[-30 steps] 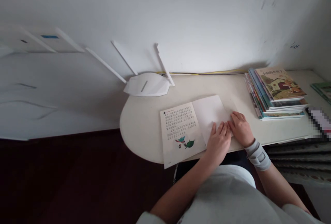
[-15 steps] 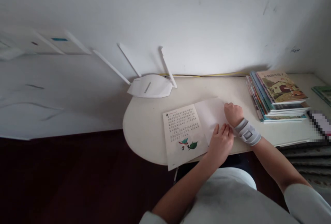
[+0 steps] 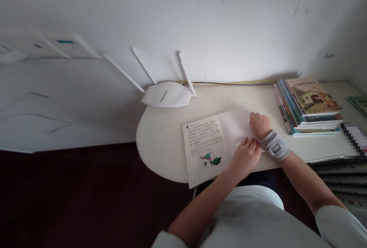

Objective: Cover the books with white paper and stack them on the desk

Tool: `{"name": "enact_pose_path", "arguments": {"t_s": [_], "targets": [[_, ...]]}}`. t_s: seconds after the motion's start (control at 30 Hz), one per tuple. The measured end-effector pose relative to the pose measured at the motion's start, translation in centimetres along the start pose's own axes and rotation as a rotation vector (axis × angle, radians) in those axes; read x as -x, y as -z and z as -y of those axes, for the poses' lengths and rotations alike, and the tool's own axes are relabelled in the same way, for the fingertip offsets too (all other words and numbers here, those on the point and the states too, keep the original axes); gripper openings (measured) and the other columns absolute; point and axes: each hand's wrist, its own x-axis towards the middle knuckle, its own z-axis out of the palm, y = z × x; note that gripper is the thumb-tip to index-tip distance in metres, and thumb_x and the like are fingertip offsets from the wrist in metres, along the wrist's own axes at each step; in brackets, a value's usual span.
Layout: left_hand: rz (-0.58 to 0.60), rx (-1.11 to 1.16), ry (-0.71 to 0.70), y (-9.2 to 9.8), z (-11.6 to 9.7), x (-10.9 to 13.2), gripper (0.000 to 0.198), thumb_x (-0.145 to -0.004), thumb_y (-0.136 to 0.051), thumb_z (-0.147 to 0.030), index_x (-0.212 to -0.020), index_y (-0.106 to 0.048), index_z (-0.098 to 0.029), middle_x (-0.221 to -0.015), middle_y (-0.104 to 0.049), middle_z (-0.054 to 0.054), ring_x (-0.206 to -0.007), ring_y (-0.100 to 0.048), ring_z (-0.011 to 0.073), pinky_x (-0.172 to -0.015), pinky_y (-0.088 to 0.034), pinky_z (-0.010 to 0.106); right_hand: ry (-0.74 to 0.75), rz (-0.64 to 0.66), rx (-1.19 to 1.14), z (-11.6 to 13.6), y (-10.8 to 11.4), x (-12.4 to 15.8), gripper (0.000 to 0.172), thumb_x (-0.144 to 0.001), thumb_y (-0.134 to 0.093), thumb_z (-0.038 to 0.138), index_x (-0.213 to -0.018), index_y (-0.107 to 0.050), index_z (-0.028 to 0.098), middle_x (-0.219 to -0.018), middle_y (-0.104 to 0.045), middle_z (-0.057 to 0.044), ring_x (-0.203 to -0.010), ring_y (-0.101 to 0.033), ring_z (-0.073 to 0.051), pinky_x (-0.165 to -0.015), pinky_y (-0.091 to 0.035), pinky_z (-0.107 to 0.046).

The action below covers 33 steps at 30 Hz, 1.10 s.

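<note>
A book [image 3: 204, 173] lies open near the front edge of the desk. Its left page has printed text and a drawing of an insect beside a green leaf; the right page [image 3: 233, 125] looks blank and pale. My left hand [image 3: 246, 155] rests on the lower part of the right page, fingers stretched out over the paper. At the book's right edge, my right hand [image 3: 260, 124] is curled closed on the paper, its fingertips hidden. A grey wrist support [image 3: 275, 146] wraps the right wrist, just beside the left fingertips.
A white router [image 3: 166, 95] with upright antennas stands against the wall, left of the book. Yellow and black cables [image 3: 229, 83] run along the wall. Stacked picture books [image 3: 314, 97] sit to the right, near a blurred-out object [image 3: 355, 137]. The desk [image 3: 155, 145] has a rounded left end.
The book has slid slightly to the right, and my left hand has moved a little the same way with it. My right hand stays closed at the book's right edge.
</note>
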Motion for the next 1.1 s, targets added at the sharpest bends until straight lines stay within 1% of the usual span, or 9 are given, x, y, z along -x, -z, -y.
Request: {"name": "enact_pose_path", "arguments": {"t_s": [0.17, 0.33, 0.4, 0.5, 0.57, 0.67, 0.73, 0.83, 1.1], "targets": [[0.012, 0.070, -0.089, -0.8, 0.4, -0.2, 0.022, -0.089, -0.040, -0.014, -0.092, -0.061, -0.013, -0.093, -0.066, 0.007, -0.100, -0.059, 0.0170, -0.101, -0.036, 0.035, 0.077, 0.030, -0.008, 0.2, 0.1, 0.8, 0.026, -0.091, -0.034, 0.016, -0.096, -0.059, 0.011, -0.093, -0.065, -0.016, -0.082, -0.066, -0.023, -0.064, -0.049, -0.030], [-0.042, 0.116, -0.032, 1.5, 0.4, 1.2, 0.035, -0.091, -0.041, -0.038, -0.116, -0.052, -0.017, -0.120, -0.058, 0.009, -0.123, -0.043, 0.0215, -0.108, -0.023, 0.049, 0.146, -0.027, -0.082, -1.8, 0.8, 2.2, 0.031, -0.094, -0.036, 0.034, -0.101, -0.060, 0.015, -0.106, -0.063, -0.014, -0.091, -0.063, -0.021, -0.074, -0.049, -0.031], [-0.110, 0.113, 0.062, 3.1, 1.3, 3.0, 0.039, -0.090, -0.042, -0.040, -0.122, -0.048, -0.019, -0.125, -0.055, 0.009, -0.127, -0.039, 0.0232, -0.109, -0.019, 0.052, 0.225, -0.154, -0.139, -2.3, 1.0, 3.0, 0.032, -0.093, -0.038, 0.032, -0.111, -0.057, 0.013, -0.120, -0.056, -0.017, -0.106, -0.056, -0.022, -0.085, -0.046, -0.034], [-0.303, 0.080, 0.423, 4.6, 3.8, 6.9, 0.038, -0.090, -0.042, -0.032, -0.126, -0.046, -0.019, -0.131, -0.050, 0.013, -0.129, -0.036, 0.0254, -0.108, -0.023, 0.051, 0.408, -0.282, -0.210, -1.3, 1.1, 4.4, 0.043, -0.092, -0.040, 0.037, -0.124, -0.051, 0.011, -0.133, -0.046, -0.019, -0.122, -0.043, -0.025, -0.099, -0.037, -0.039], [-0.370, 0.134, 0.699, 4.7, 5.6, 9.5, 0.044, -0.090, -0.040, -0.032, -0.131, -0.039, -0.018, -0.136, -0.043, 0.015, -0.130, -0.035, 0.0268, -0.106, -0.029, 0.049, 0.571, -0.235, -0.221, 0.3, 1.0, 5.1, 0.052, -0.090, -0.040, 0.046, -0.130, -0.046, 0.014, -0.138, -0.040, -0.017, -0.128, -0.036, -0.027, -0.101, -0.033, -0.045], [-0.334, 0.332, 0.924, 4.2, 7.0, 12.2, 0.050, -0.091, -0.036, -0.036, -0.137, -0.030, -0.018, -0.138, -0.042, 0.015, -0.127, -0.040, 0.0254, -0.104, -0.035, 0.047, 0.684, -0.080, -0.171, 2.8, 0.7, 5.4, 0.069, -0.083, -0.043, 0.061, -0.137, -0.037, 0.020, -0.145, -0.029, -0.016, -0.132, -0.026, -0.035, -0.097, -0.032, -0.056], [-0.323, 0.452, 0.988, 4.0, 7.2, 13.0, 0.051, -0.091, -0.034, -0.038, -0.138, -0.028, -0.020, -0.138, -0.042, 0.014, -0.126, -0.042, 0.0238, -0.104, -0.035, 0.045, 0.665, -0.009, -0.142, 3.8, 0.3, 5.3, 0.076, -0.078, -0.045, 0.066, -0.139, -0.035, 0.022, -0.146, -0.026, -0.018, -0.131, -0.024, -0.040, -0.093, -0.033, -0.059], [-0.321, 0.528, 1.035, 4.0, 7.2, 13.0, 0.053, -0.091, -0.033, -0.039, -0.141, -0.022, -0.022, -0.139, -0.042, 0.012, -0.126, -0.043, 0.0227, -0.103, -0.035, 0.044, 0.672, -0.011, -0.132, 4.7, -0.1, 5.3, 0.076, -0.077, -0.044, 0.068, -0.139, -0.035, 0.025, -0.146, -0.025, -0.018, -0.131, -0.022, -0.043, -0.093, -0.029, -0.063], [-0.240, 0.424, 1.010, 3.7, 7.7, 12.7, 0.065, -0.090, -0.033, -0.041, -0.145, -0.005, -0.017, -0.137, -0.045, 0.015, -0.125, -0.043, 0.0256, -0.099, -0.038, 0.046, 0.927, 0.001, -0.224, 9.0, 0.1, 5.1, 0.081, -0.076, -0.036, 0.073, -0.141, -0.030, 0.024, -0.147, -0.020, -0.020, -0.134, -0.017, -0.039, -0.098, -0.015, -0.067]]}}
